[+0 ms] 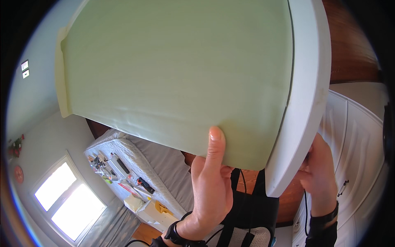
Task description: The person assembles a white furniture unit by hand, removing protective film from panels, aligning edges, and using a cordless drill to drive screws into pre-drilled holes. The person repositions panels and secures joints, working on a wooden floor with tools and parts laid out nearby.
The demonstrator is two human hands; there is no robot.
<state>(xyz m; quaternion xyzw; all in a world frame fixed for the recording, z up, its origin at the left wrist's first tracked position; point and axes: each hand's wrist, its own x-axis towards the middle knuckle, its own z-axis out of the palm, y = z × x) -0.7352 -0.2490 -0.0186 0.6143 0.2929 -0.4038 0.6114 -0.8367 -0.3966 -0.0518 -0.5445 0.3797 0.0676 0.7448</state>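
Pale-green sheet (177, 74) directly ahead, white edge board (306, 94) at its right; left hand (212, 187) pinches sheet's lower rim, thumb in front; right hand (321, 168) by board, fingers' grip unclear; probably light, bendy, smooth: support both edges

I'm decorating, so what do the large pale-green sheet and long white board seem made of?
The large pale-green sheet looks like thin vinyl or paper: matte, faintly shiny where its lower edge ripples. The long white board may be painted wood or laminate: smooth, satin, stiff-looking.
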